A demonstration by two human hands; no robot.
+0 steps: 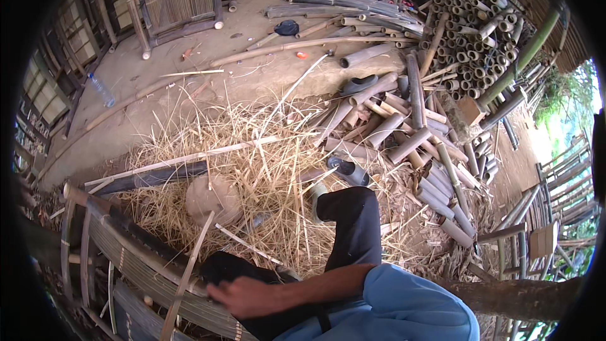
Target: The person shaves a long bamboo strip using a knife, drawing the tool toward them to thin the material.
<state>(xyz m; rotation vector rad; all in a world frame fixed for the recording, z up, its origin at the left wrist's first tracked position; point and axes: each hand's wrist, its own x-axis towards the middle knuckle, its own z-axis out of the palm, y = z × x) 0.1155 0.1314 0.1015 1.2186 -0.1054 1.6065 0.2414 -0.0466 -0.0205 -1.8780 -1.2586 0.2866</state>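
My right hand [243,297] reaches left across my lap from a blue sleeve [410,303], over my dark trouser leg. Its fingers are smeared by motion, so whether they hold anything does not show. Just left of it, a thin bamboo strip [188,271] slants over the slatted bamboo bench [142,265]. My left hand is out of view. In front of my legs, a heap of pale bamboo shavings [271,177] covers the ground, with a round wooden block [213,201] in it. Beside the block lies a long dark bamboo pole [154,177].
Cut bamboo pieces [410,145] lie heaped at the right, near a tall stack of bamboo tubes [473,31]. A dark clog [347,170] sits by my knee. Long poles [341,6] lie at the back. A plastic bottle [101,90] and bamboo furniture [177,0] are at far left.
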